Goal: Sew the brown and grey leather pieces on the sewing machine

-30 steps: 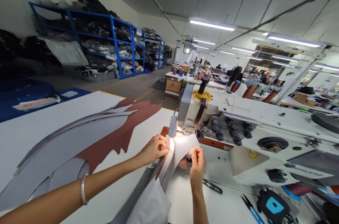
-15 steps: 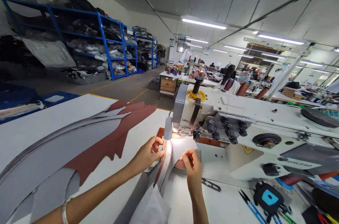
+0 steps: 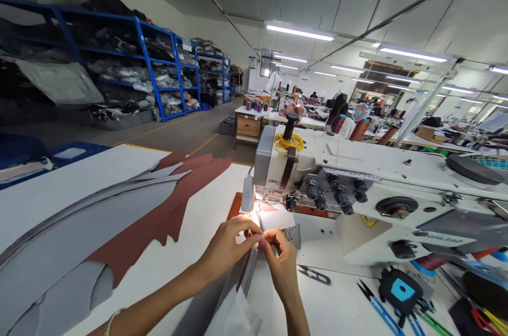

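My left hand and my right hand meet fingertip to fingertip just in front of the lit needle area of a white sewing machine. Both are closed in a pinch on the edge of a grey and brown fabric piece, whose pinched part is hidden by the fingers. The fabric runs from the machine down toward me, with white material at its lower end. A grey flap lies beyond my fingers. The small lamp shines beside the needle area.
Grey and brown cut pieces are spread on the left tabletop. Thread snips, blue tweezers and a black-and-blue device lie at the right. Blue shelves stand behind at the left; other worktables are farther back.
My hands have come together; the left moved right and the right moved slightly left. The fabric edge is now pinched between them. The view has shifted slightly.
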Motion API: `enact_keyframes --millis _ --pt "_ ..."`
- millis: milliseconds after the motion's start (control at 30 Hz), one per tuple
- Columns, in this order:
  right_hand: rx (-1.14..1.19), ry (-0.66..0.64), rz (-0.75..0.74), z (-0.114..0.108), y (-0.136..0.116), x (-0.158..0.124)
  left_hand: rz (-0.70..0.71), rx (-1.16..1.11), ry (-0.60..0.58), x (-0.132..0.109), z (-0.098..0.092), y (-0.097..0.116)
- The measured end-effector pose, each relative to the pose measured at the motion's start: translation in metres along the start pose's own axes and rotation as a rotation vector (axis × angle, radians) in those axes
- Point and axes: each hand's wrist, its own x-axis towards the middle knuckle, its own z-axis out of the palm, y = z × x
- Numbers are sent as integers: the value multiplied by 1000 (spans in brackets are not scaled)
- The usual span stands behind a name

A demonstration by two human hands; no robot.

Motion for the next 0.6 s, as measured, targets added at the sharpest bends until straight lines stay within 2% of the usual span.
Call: enact_keyframes --millis 100,267,433,533,600 --pt "115 31 7 -1 3 1 4 -50 -9 0 -4 5" --pt "465 37 28 4 -2 3 -7 -149 -12 -4 -13 13" --pt "686 99 85 8 -1 9 -79 -357 -64 -11 -24 15" --pt "669 92 90 4 4 9 -140 -418 -86 -14 -30 10" --pt "461 84 96 -1 5 6 -168 -429 -78 -15 -33 6"
